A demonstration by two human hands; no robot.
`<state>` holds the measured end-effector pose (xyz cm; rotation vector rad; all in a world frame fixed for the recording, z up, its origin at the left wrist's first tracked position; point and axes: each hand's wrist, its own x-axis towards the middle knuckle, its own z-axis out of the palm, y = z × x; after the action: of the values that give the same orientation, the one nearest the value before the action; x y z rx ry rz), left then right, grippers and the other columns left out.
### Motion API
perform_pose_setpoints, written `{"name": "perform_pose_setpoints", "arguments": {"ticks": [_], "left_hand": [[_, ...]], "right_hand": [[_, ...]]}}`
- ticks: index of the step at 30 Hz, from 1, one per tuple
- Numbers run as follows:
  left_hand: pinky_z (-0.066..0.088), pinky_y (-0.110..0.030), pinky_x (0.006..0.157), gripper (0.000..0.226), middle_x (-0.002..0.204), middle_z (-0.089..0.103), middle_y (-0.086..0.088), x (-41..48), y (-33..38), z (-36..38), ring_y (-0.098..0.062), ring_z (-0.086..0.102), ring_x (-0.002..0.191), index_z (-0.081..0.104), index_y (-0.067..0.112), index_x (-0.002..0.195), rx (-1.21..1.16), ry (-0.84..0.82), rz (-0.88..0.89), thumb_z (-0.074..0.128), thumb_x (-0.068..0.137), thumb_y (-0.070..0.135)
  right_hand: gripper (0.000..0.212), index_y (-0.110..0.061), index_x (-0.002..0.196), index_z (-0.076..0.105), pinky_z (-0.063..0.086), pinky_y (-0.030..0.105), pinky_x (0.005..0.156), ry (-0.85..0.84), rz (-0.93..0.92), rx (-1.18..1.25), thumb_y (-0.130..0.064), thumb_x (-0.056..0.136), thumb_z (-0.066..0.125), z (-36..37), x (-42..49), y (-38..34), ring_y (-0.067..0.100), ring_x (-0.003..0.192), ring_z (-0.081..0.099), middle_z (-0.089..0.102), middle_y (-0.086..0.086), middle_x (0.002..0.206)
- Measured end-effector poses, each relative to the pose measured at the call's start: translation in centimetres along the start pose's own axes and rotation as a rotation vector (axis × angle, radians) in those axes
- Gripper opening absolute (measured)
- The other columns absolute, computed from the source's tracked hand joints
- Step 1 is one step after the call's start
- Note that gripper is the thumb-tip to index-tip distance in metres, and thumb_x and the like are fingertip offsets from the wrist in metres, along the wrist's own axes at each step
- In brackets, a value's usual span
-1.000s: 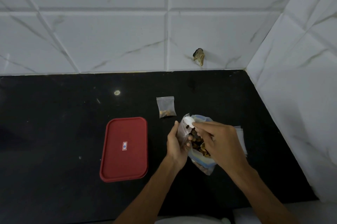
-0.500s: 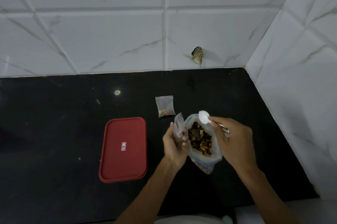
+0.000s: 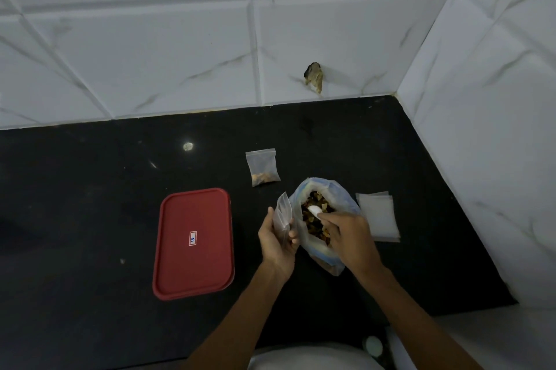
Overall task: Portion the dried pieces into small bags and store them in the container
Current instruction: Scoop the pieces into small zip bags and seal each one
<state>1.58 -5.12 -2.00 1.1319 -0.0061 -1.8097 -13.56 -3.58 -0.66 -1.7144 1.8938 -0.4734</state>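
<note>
A large clear bag (image 3: 346, 199) full of brown dried pieces (image 3: 316, 220) lies open on the black counter. My right hand (image 3: 350, 238) grips a small white spoon (image 3: 314, 210) whose bowl dips into the pieces. Just left of the big bag, my left hand (image 3: 278, 241) pinches a small clear bag (image 3: 284, 213) and holds it upright. A filled small bag (image 3: 263, 168) lies flat farther back. The container with its red lid (image 3: 194, 243) sits shut to the left.
A stack of empty small bags (image 3: 379, 217) lies right of the big bag. White tiled walls (image 3: 496, 128) close the counter at the back and right. A brown chip (image 3: 314, 77) marks the back wall. A pale round spot (image 3: 188, 146) shows on the counter.
My right hand lifted the spoon away from the small bag, swung it over the big bag's mouth, then lowered it into the dried pieces. The left hand kept hold of the small bag.
</note>
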Motion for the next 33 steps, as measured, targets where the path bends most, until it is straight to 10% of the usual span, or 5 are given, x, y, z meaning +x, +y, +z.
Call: {"name": "perform_pose_setpoints", "arguments": {"ticks": [11, 33], "left_hand": [[0.046, -0.022, 0.048, 0.053, 0.068, 0.064, -0.005, 0.7, -0.8, 0.2, -0.012, 0.053, 0.052, 0.066, 0.004, 0.126, 0.070, 0.052, -0.005, 0.054, 0.098, 0.047], [0.038, -0.022, 0.047, 0.039, 0.072, 0.061, -0.003, 0.3, 0.3, 0.0, -0.011, 0.048, 0.055, 0.067, 0.009, 0.113, 0.029, -0.013, 0.070, 0.052, 0.100, 0.042]], "right_hand": [[0.015, -0.019, 0.104, 0.074, 0.043, 0.003, 0.074, 0.023, 0.078, 0.159, -0.017, 0.094, 0.064, -0.1, 0.2, -0.1, -0.001, 0.082, 0.064, 0.073, -0.005, 0.091], [0.016, -0.013, 0.100, 0.076, 0.056, 0.030, 0.086, -0.047, 0.492, 0.909, -0.007, 0.090, 0.066, -5.2, -0.7, -1.2, 0.018, 0.093, 0.069, 0.076, 0.005, 0.092]]}}
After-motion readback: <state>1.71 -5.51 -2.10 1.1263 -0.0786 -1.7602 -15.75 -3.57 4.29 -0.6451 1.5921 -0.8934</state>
